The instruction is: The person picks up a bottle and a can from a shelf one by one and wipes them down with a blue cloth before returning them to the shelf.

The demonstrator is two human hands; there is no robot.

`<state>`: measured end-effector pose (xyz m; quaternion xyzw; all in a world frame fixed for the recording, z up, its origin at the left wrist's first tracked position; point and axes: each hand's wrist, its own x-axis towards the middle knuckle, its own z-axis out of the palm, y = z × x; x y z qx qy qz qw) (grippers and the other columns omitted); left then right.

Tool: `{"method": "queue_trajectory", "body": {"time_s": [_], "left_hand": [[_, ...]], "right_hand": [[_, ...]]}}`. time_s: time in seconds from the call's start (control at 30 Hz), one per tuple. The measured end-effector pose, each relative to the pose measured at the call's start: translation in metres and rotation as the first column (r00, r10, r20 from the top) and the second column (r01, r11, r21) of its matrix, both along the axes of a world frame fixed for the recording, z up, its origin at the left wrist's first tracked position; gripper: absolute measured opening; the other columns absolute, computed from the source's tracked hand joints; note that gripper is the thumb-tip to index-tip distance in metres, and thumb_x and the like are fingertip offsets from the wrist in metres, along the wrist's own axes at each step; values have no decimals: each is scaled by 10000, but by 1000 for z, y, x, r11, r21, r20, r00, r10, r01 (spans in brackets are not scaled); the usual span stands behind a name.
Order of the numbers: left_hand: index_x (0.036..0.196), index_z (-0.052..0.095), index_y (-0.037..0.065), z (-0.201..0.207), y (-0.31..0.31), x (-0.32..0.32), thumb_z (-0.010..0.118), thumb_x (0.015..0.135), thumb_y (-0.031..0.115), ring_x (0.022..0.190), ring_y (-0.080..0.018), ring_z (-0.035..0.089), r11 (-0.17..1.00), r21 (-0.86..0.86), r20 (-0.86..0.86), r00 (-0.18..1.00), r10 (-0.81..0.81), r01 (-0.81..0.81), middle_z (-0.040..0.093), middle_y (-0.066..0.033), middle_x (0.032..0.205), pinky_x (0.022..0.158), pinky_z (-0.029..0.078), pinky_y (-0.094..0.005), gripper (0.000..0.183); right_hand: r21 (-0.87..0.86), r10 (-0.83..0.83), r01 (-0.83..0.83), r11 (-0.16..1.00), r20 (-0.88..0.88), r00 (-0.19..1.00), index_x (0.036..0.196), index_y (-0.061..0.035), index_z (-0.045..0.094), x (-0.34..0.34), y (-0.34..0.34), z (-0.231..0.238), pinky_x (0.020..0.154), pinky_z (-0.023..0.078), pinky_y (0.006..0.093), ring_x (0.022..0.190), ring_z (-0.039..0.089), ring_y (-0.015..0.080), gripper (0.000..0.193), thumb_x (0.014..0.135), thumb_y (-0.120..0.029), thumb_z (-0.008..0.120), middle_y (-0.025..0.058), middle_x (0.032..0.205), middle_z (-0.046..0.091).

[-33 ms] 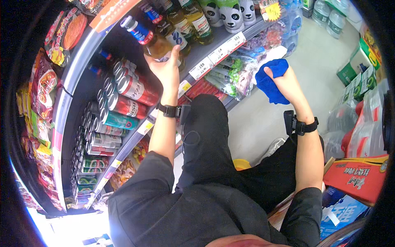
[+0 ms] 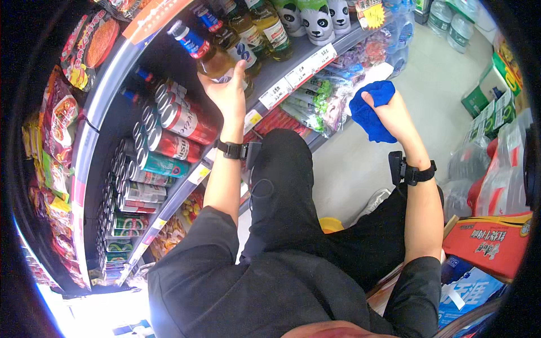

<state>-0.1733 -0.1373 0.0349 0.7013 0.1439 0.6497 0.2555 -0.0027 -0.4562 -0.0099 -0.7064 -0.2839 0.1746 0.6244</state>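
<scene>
At the shelf, my left hand [image 2: 226,93] is wrapped around the lower part of a brown glass bottle [image 2: 213,61] with a blue and red neck label. The bottle tilts toward the left, at the shelf's front edge; its base is partly hidden by my hand. More bottles [image 2: 248,34] stand on the shelf just behind it. Over the floor to the right, my right hand [image 2: 389,115] is closed on a crumpled blue cloth [image 2: 369,118], which hangs below the fingers. Some fingers are hidden by the cloth. Each wrist wears a black strap with a small device.
Panda-faced containers [image 2: 318,25] stand beside the bottles. The shelf below holds rows of drink cans [image 2: 186,121]. Bagged snacks [image 2: 62,118] fill the shelf at far left. Bagged goods [image 2: 315,101] lie under the shelf edge. Plastic-wrapped packs [image 2: 501,169] and a red carton [image 2: 487,242] stand at right.
The top of the bottle in my left hand has shifted very slightly to the right. My right hand and the cloth look the same.
</scene>
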Motion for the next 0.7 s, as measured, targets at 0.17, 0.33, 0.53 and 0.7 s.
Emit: {"method": "queue_trajectory", "body": {"time_s": [0.17,0.33,0.53,0.7], "left_hand": [[1262,548,17,-10,14,8,884,824,197,1039,-171,607,997,-82,42,999,-9,12,649,-75,1152,969,460,-332,581],[1271,515,-43,-26,32,11,870,825,262,1150,-248,583,976,-206,14,997,-72,73,617,-168,1242,1040,410,-385,646],[1282,492,-19,-28,17,16,862,844,251,1149,-239,560,975,-190,-33,992,-119,111,597,-147,1237,1037,409,-377,634],[1386,343,-2,-38,19,17,867,807,166,1193,-239,515,956,-193,-40,972,-232,221,505,-152,1324,1081,379,-374,799]], "right_hand": [[-5,5,-5,1000,-8,1000,978,-6,689,-1,1,3,520,506,319,566,636,142,257,953,-261,697,64,752,702],[-15,21,-21,1000,-15,1000,973,-11,689,0,2,1,473,490,308,529,622,136,261,954,-271,693,61,749,700],[-43,11,-15,999,-93,996,969,-22,695,-3,-1,3,474,497,299,530,629,133,268,955,-289,707,60,754,707],[-12,30,-31,999,-21,999,984,-19,703,-4,5,-3,508,508,301,562,642,132,277,956,-294,711,60,770,717]]}}
